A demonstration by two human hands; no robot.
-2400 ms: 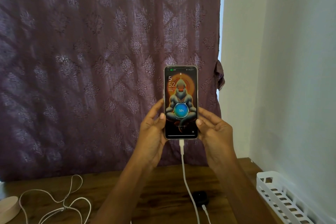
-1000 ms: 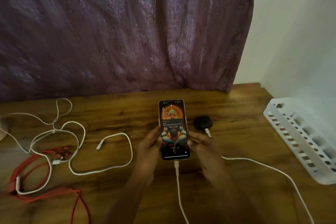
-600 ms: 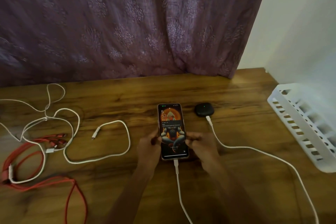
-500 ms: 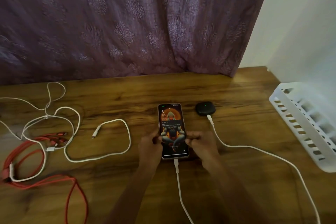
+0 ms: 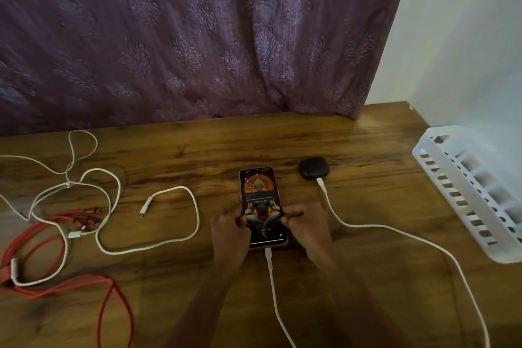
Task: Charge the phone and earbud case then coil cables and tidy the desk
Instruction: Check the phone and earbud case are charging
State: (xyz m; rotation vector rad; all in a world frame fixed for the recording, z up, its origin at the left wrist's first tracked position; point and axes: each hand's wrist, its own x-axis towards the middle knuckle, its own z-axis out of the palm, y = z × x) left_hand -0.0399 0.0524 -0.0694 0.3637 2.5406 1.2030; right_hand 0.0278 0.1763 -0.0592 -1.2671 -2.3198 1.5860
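Centrally, a phone (image 5: pixel 261 200) is found screen-up and lit on the wooden desk (image 5: pixel 367 277), pinched along its lower side edges by curled fingers of the left hand (image 5: pixel 228 234) and the right hand (image 5: pixel 306 230); whether its back rests fully on the wood cannot be told. A white charging cable (image 5: pixel 269 263) is plugged into its near end. Just beside the phone's far right corner, a black earbud case (image 5: pixel 312 168) is set on the desk, with a second white cable (image 5: pixel 367 225) plugged in. Listed to the left: one loose white cable (image 5: pixel 197 220), one tangled white cable (image 5: pixel 119 192), one red multi-head cable (image 5: pixel 87 212) overlapped by it. A white slotted basket (image 5: pixel 463 195) is placed at the right edge, against the wall (image 5: pixel 466 22). A purple patterned curtain (image 5: pixel 197 37) is hung behind.
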